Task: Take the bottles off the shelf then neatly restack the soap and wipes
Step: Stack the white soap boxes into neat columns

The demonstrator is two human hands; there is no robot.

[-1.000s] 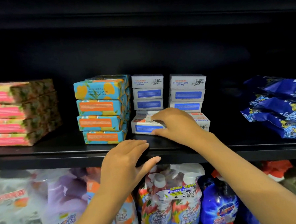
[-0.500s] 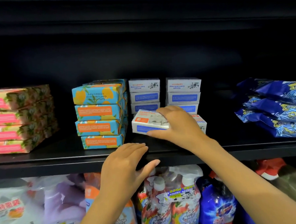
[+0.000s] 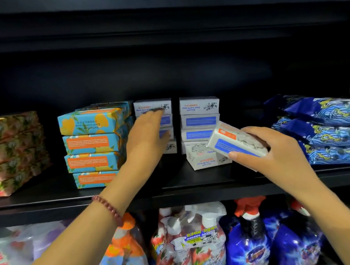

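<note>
On the shelf (image 3: 173,186) four piles stand in a row: far-left soap stack (image 3: 13,153), second soap stack (image 3: 93,144), third soap stack (image 3: 167,107), fourth soap stack (image 3: 199,119), with the wipes packs (image 3: 322,130) piled rightmost. A loose soap box (image 3: 204,159) lies before the fourth stack; the right hand (image 3: 272,155) holds a tilted soap box (image 3: 231,141) just above it, and the left hand (image 3: 146,138) is before the third. Spray bottles (image 3: 192,239) stand on the level below.

This is a shop aisle. A black metal shelf (image 3: 173,191) carries many identical packaged goods in stacks: blue-and-orange soap boxes (image 3: 93,140), white soap boxes (image 3: 200,121) and blue wipes packs (image 3: 322,130). Bundled spray bottles (image 3: 192,239) crowd the level below.
</note>
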